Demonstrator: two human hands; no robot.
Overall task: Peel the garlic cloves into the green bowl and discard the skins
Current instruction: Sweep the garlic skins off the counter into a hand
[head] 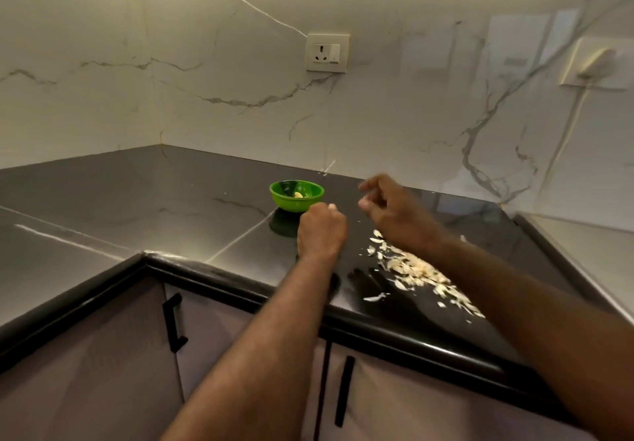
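Mid-peel, I judge. Left hand [320,231] fisted just right of green bowl [296,195], apparently gripping a garlic clove [331,206]. Right hand [387,207] further right, loosely curled, seemingly empty. Skins [417,270] piled on worktop [137,207] right of bowl. Next: clove into bowl, short careful reach.

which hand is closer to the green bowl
Left. The left hand, curled round what looks like a garlic clove, sits just front-right of the green bowl, almost at its rim. The right hand hovers farther right, over the countertop.
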